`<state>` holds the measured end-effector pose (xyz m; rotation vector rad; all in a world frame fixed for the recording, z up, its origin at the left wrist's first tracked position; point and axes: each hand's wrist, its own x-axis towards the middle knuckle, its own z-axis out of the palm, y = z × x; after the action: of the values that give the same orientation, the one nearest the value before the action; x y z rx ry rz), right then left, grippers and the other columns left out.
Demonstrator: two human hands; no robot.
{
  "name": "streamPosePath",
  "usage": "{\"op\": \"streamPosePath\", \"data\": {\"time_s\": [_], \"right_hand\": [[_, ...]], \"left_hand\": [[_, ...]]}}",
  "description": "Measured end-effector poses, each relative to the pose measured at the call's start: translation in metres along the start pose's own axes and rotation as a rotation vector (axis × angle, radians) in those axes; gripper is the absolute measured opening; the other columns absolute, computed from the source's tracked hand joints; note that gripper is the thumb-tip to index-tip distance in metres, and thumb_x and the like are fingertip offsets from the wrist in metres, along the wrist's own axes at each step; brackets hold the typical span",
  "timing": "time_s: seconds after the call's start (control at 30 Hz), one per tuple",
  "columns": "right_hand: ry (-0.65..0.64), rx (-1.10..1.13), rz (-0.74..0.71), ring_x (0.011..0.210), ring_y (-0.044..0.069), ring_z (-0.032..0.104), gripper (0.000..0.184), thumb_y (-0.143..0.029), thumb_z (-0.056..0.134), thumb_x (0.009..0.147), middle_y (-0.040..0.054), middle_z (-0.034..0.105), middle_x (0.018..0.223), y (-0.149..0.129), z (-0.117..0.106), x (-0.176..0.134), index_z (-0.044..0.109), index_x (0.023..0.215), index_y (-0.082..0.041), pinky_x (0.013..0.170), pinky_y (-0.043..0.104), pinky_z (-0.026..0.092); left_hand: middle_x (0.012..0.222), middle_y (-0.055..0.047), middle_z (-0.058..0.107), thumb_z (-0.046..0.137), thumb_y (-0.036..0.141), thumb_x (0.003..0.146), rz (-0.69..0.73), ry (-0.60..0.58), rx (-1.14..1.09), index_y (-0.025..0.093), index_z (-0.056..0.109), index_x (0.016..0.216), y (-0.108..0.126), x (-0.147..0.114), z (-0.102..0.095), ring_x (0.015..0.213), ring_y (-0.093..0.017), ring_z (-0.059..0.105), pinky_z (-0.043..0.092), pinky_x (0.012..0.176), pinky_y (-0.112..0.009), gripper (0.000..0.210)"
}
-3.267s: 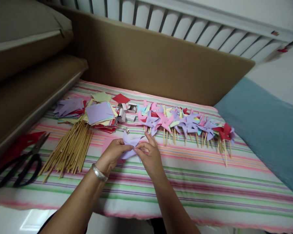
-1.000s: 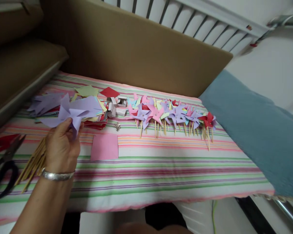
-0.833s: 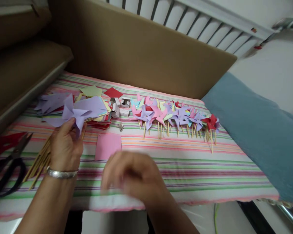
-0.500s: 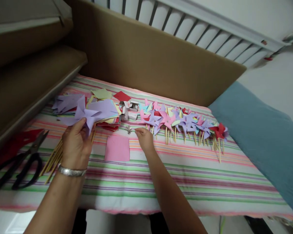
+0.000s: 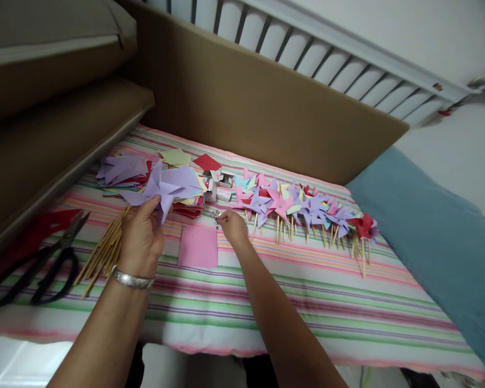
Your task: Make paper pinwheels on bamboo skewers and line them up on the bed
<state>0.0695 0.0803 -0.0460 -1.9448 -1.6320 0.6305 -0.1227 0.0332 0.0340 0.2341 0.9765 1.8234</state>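
Note:
My left hand (image 5: pixel 141 234), with a silver bracelet at the wrist, pinches a folded purple paper pinwheel (image 5: pixel 166 188) between thumb and fingers. My right hand (image 5: pixel 233 227) has its fingertips together at a little heap of small metal pins (image 5: pixel 215 214); whatever lies between them is too small to make out. Just below the heap lies a pink paper square (image 5: pixel 198 247). Behind the held pinwheel is a stack of coloured paper squares (image 5: pixel 189 207), partly covered by it. Small open boxes (image 5: pixel 220 186) stand beyond the pins.
Finished pinwheels on sticks (image 5: pixel 281 202) lie in a row at the right. Scissors (image 5: pixel 60 250), bamboo sticks (image 5: pixel 105 248) and red paper (image 5: pixel 32 231) are at the left. More purple pinwheel papers (image 5: pixel 121 170) lie further back. A brown board (image 5: pixel 267 102) borders the striped cloth (image 5: pixel 307 302).
My right hand has moved slightly left, onto the pins. My left hand still holds the purple pinwheel. The whole view has shifted a little.

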Motion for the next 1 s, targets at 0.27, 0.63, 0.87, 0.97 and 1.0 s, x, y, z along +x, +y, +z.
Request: {"op": "streamPosePath", "data": {"time_s": [0.27, 0.63, 0.87, 0.97, 1.0], "right_hand": [[0.076, 0.257, 0.046, 0.062, 0.018, 0.062, 0.007, -0.025, 0.054, 0.068, -0.0001, 0.063, 0.06, 0.01, -0.026, -0.045, 0.054, 0.062, -0.021, 0.06, 0.029, 0.048], [0.03, 0.763, 0.11, 0.049, 0.013, 0.058, 0.013, -0.029, 0.065, 0.065, -0.0017, 0.061, 0.051, 0.013, -0.059, -0.067, 0.063, 0.069, -0.016, 0.047, 0.024, 0.049], [0.029, 0.801, 0.066, 0.057, 0.016, 0.063, 0.015, -0.025, 0.062, 0.069, 0.0003, 0.065, 0.058, 0.019, -0.086, -0.072, 0.065, 0.08, -0.016, 0.062, 0.033, 0.053], [0.035, 0.689, -0.087, 0.07, 0.018, 0.064, 0.01, -0.023, 0.059, 0.073, 0.0028, 0.067, 0.071, 0.017, -0.095, -0.077, 0.067, 0.078, -0.019, 0.073, 0.036, 0.051], [0.047, 0.633, -0.155, 0.081, 0.02, 0.064, 0.009, -0.022, 0.059, 0.073, 0.0043, 0.067, 0.08, 0.016, -0.096, -0.079, 0.068, 0.076, -0.02, 0.079, 0.038, 0.049]], "left_hand": [[0.072, 0.0, 0.069, 0.071, 0.011, 0.054, -0.174, -0.176, 0.101, 0.015, 0.065, 0.069, -0.021, -0.011, 0.001, 0.069, -0.013, 0.063, 0.05, 0.069, -0.025, 0.017], [0.062, -0.002, 0.068, 0.076, 0.019, 0.05, -0.4, -0.328, 0.389, 0.011, 0.067, 0.068, -0.068, -0.031, 0.006, 0.056, -0.01, 0.058, 0.042, 0.056, -0.02, 0.022], [0.063, -0.004, 0.068, 0.078, 0.021, 0.049, -0.399, -0.342, 0.41, 0.01, 0.066, 0.066, -0.088, -0.041, 0.018, 0.056, -0.012, 0.058, 0.043, 0.058, -0.022, 0.023], [0.066, -0.004, 0.069, 0.077, 0.02, 0.05, -0.401, -0.363, 0.414, 0.01, 0.067, 0.069, -0.094, -0.045, 0.02, 0.059, -0.013, 0.059, 0.043, 0.061, -0.023, 0.024], [0.066, -0.004, 0.07, 0.077, 0.02, 0.051, -0.406, -0.367, 0.414, 0.01, 0.068, 0.07, -0.095, -0.047, 0.02, 0.059, -0.013, 0.059, 0.043, 0.061, -0.023, 0.024]]}}
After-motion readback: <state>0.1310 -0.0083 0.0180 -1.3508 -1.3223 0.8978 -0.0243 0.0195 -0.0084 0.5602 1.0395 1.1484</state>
